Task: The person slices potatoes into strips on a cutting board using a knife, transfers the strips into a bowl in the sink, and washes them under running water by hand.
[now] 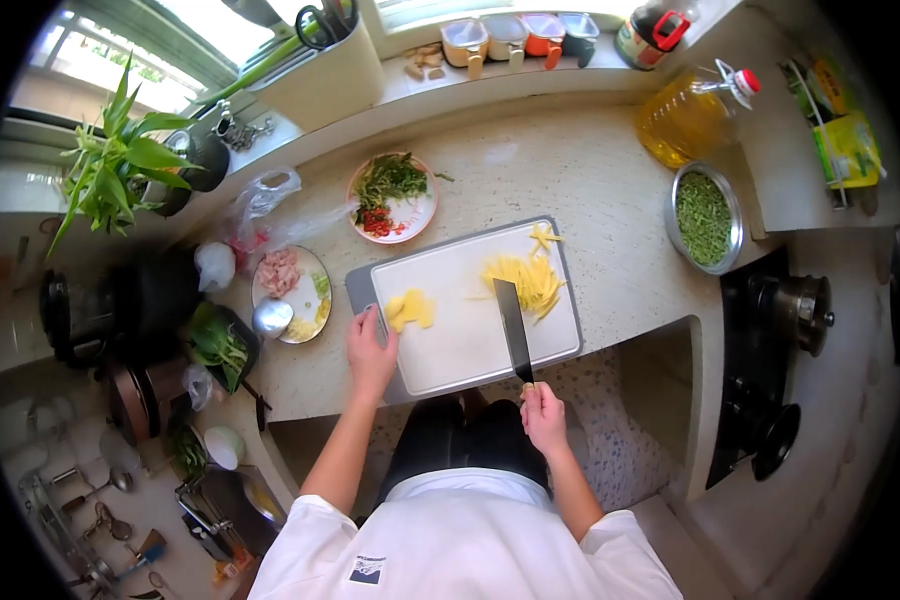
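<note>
A white cutting board with a grey edge [450, 345] lies at the counter's front. My right hand [543, 418] is closed round the handle of a knife [513, 325], whose dark blade lies over the board beside a pile of yellow strips [532, 284]. A few more strips [544, 238] rest near the board's top right corner. My left hand [371, 352] is at the board's left edge, fingers apart, close to some yellow slices [410, 310]. Whether its fingertips touch the slices is not clear.
Behind the board is a plate of chopped greens and red pieces [417, 218]. To the left, another plate [310, 270] holds meat and a spoon. A steel bowl of green pieces [705, 218] and an oil bottle [680, 120] stand right; a stove [740, 370] lies beyond.
</note>
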Motion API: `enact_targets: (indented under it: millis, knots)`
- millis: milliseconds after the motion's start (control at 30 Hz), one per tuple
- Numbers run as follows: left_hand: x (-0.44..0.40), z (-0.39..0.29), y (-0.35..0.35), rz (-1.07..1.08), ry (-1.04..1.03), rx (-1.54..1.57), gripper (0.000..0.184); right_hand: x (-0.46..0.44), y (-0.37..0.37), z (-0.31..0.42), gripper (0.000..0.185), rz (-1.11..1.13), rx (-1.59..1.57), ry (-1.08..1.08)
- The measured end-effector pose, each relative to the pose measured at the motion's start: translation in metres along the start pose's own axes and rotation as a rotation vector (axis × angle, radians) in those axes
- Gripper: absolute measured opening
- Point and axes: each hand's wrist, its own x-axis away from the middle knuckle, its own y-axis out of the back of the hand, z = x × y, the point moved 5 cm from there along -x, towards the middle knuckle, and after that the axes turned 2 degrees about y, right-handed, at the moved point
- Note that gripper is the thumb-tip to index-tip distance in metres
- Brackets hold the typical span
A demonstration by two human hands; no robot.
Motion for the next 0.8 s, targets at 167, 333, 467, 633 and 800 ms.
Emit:
enact_targets:
  millis: [167,333,467,633,800]
  knots:
    - [0.002,0.003,-0.014,0.099,0.169,0.097,0.054,0.002,-0.009,-0.003,0.032,-0.002,0.076,0.031]
    - [-0.009,-0.016,-0.009,-0.09,-0.126,-0.042,0.05,0.003,-0.009,-0.007,0.031,0.004,0.104,0.019]
    - [-0.008,-0.004,-0.03,0.04,0.017,0.048,0.047,0.004,-0.007,-0.004,0.032,-0.002,0.146,0.056]
    - [-0.014,-0.025,-0.036,0.074,0.138,0.18,0.041,0.005,-0.008,-0.004,0.033,-0.012,0.163,0.064]
    - [-0.021,-0.006,-0.055,0.093,0.427,0.47,0.025,0.004,-0.007,-0.006,0.034,-0.013,0.177,0.071]
